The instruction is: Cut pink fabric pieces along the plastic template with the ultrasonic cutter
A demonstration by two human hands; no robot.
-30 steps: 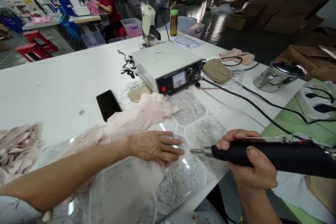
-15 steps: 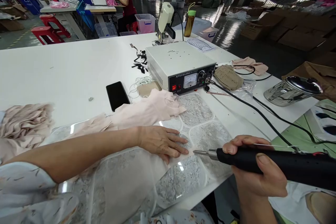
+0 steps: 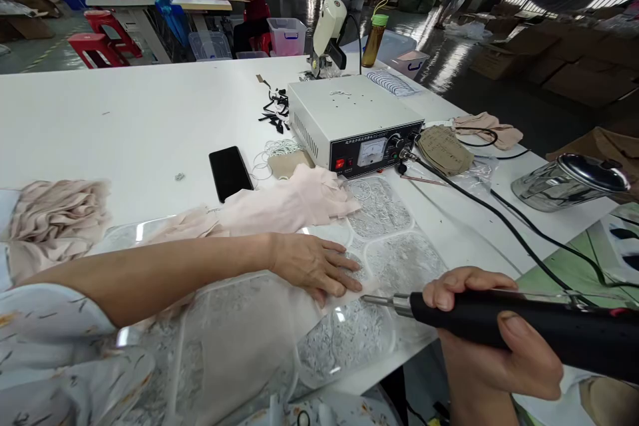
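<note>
My left hand (image 3: 317,267) lies flat with fingers spread, pressing a thin pale pink fabric (image 3: 244,339) onto a clear patterned mat (image 3: 349,339). In my right hand (image 3: 504,339) is a black handheld ultrasonic welder (image 3: 479,313), held level with fingers and thumb wrapped round it. Its slim metal tip points left and sits just beside my left fingertips, at the fabric's edge. Whether the tip touches the fabric I cannot tell. More pink fabric (image 3: 294,203) lies bunched beyond my left forearm.
A white control box (image 3: 354,110) stands ahead, its black cable (image 3: 479,210) running to the right. Around it are a phone (image 3: 230,173), a green-capped bottle (image 3: 375,38) and a glass jar (image 3: 569,183). Folded fabric (image 3: 60,219) is stacked at left. A co-worker in red sits beyond.
The view has shifted slightly, so the table appears farther right and higher. The welder's tip has moved a little left and toward me along the fabric edge. My left hand stays on the fabric.
</note>
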